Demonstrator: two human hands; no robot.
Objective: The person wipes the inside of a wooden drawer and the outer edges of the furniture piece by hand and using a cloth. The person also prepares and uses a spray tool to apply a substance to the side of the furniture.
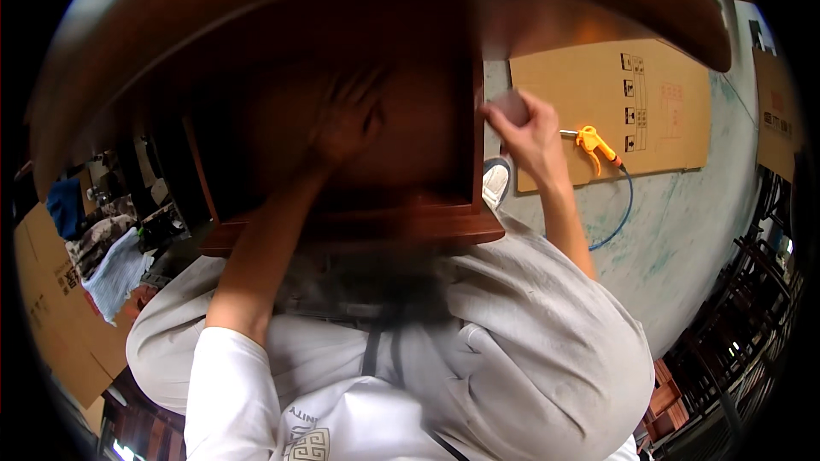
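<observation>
A dark red-brown wooden drawer (pixel 384 226) stands pulled out above my lap, beneath a glossy wooden top with a curved edge (pixel 256 0). My left hand (pixel 346 124) reaches over the drawer's front into its shadowed inside. Its fingers look stretched out, and I see nothing in them. Beside the drawer's right wall, my right hand (pixel 536 137) pinches a small flat grey-brown pad (pixel 511 108), like a piece of sandpaper. Thumb and pad are at the wall's outer side; whether the pad presses on it I cannot tell.
A flat cardboard sheet (pixel 589 77) lies on the grey floor at right. On it rests a yellow air blow gun (pixel 591 143) with a blue hose (pixel 630 205). Rags (pixel 120 265) and more cardboard (pixel 55 290) are at left. Dark wooden frames (pixel 726 324) stand at lower right.
</observation>
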